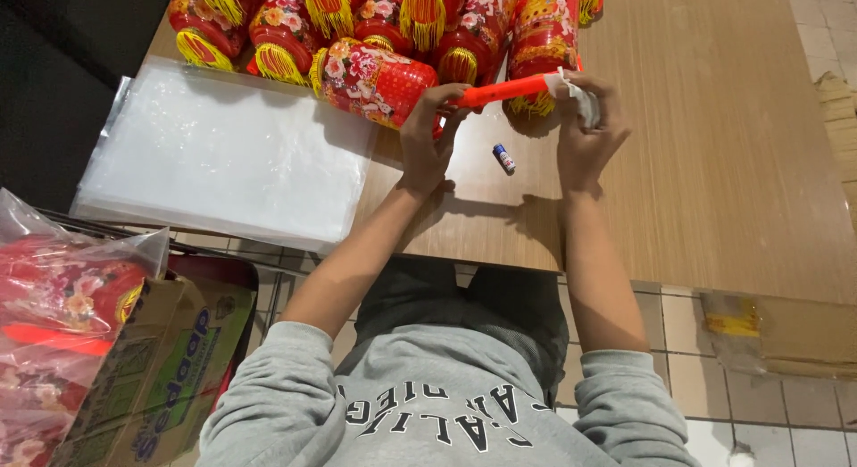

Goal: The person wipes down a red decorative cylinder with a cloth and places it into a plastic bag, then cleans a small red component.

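Note:
My left hand (428,137) grips the near end of an orange-red plastic stick (502,90), held level above the wooden table (714,163). My right hand (587,128) pinches the stick's other end together with a small white piece (578,96), which looks like cord or paper. A small blue and white battery (504,158) lies on the table between my two hands. Just behind my left hand a red flowered lantern (370,79) with yellow tassels lies on its side.
Several more red lanterns with yellow fringes (420,20) crowd the table's far edge. A stack of clear plastic bags (223,154) covers the table's left part. At lower left a cardboard box (152,378) holds bagged lanterns (54,306). Flattened cardboard (786,333) lies on the tiled floor at right.

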